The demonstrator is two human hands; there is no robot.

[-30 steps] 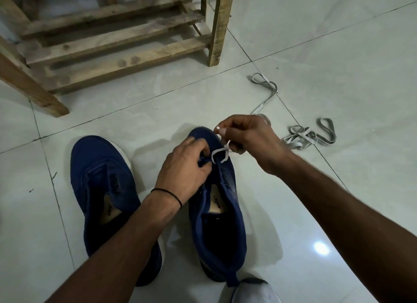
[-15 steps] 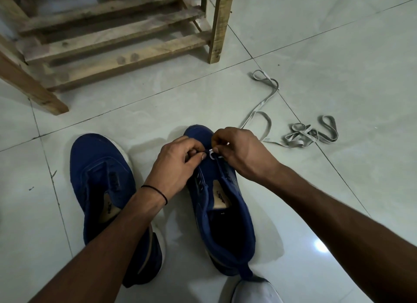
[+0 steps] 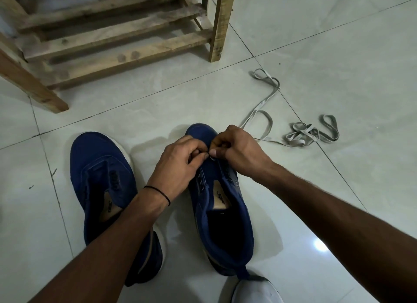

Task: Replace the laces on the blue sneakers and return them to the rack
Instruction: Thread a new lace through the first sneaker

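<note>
Lace [image 3: 213, 158] lower now, between fingers [image 3: 216, 153]

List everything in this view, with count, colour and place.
left sneaker: one, blue with a white sole, on the floor, unlaced.
right sneaker: one, blue, beside it, under both hands.
grey lace: one, trails from the right sneaker's toe across the floor.
lace heap: one bunch, grey, on the floor at right.
rack: one, bare wood, beyond the sneakers.
floor: pale glossy tiles.
white thing: one, at the bottom edge, unclear.
wristband: one, black, on the left wrist.
left hand, right hand: two, pinching the grey lace at the front eyelets.
</note>
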